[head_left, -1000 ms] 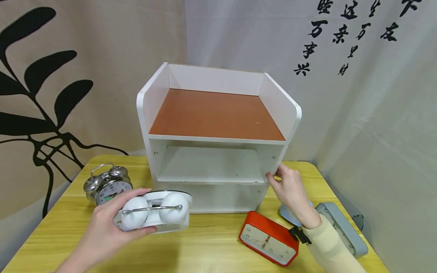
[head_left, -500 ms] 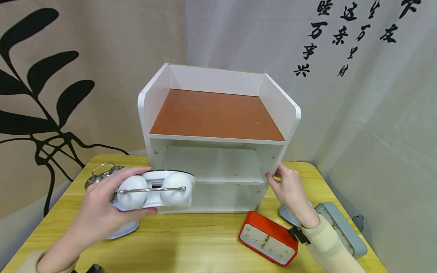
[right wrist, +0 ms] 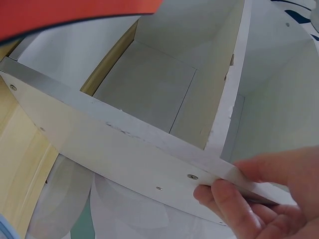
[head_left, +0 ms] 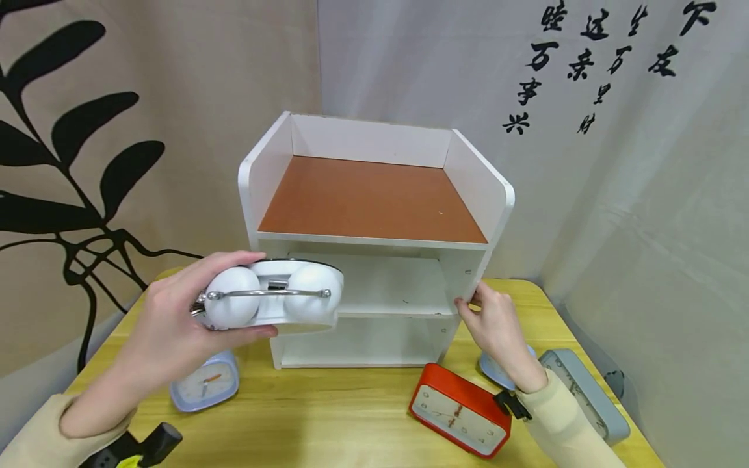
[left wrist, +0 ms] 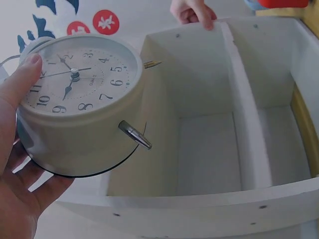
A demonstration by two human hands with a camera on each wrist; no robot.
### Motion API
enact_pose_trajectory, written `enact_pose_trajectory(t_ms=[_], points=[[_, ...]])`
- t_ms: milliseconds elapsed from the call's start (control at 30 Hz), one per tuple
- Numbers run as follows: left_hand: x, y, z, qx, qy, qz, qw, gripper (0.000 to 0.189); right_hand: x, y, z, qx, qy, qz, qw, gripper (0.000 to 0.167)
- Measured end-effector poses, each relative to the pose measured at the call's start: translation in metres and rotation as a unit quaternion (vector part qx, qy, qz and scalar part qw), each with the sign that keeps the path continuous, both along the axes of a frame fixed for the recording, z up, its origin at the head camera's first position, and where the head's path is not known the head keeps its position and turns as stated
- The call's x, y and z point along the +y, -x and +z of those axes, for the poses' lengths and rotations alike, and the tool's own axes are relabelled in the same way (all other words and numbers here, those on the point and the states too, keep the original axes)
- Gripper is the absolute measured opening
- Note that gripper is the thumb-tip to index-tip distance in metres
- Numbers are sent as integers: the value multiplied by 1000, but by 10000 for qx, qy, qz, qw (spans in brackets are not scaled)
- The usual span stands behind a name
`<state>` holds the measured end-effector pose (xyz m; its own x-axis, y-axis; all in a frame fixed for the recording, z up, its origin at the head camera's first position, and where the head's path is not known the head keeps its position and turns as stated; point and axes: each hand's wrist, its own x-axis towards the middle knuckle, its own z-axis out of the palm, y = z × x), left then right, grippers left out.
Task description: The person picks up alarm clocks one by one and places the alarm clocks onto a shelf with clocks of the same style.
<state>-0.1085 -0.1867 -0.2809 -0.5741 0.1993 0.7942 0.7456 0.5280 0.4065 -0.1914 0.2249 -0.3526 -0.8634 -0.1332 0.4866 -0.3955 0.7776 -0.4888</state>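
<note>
My left hand [head_left: 181,318] grips a white twin-bell alarm clock [left wrist: 84,114] around its body, thumb on one side and fingers on the other. In the head view the clock's two bells and metal handle face up, and it overlaps the front of the middle compartment of a white shelf unit [head_left: 368,246]. The left wrist view shows its numbered dial and two metal legs. With thumb and curled fingers, my right hand [head_left: 497,325] pinches the front edge of the unit's right side panel [right wrist: 149,142], near the middle board.
A red clock [head_left: 459,409] lies at front right, a grey-blue clock [head_left: 585,393] beyond it. A blue item [head_left: 494,370] is partly under my right wrist. A light-blue clock [head_left: 205,383] sits below my left hand. The wooden table [head_left: 328,422] ends at a curtain [head_left: 643,214].
My left hand has lifted the white alarm clock up and slightly right, toward the middle compartment. The light-blue clock has come into sight below it. My right hand stays on the panel.
</note>
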Motion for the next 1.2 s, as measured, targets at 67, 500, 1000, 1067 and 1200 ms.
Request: enact_pose_trajectory(t_ms=[67,500,1000,1067,1200], points=[[1,3,7,75,1,-73,9999,82,0,0,0,9,0,-1,10000,26],[3,17,47,229,250,-58,9994,90,0,0,-2,32,-3,10,10000,27],[13,32,84,-137,34,-16,9999,87,-1,-1,-2,44,-28,7,10000,28],[14,34,88,-180,37,28,9998,86,-1,-1,-2,8,-11,-4,10000,28],[17,40,97,-220,90,89,9997,82,-1,-1,-2,-25,22,-17,10000,28]])
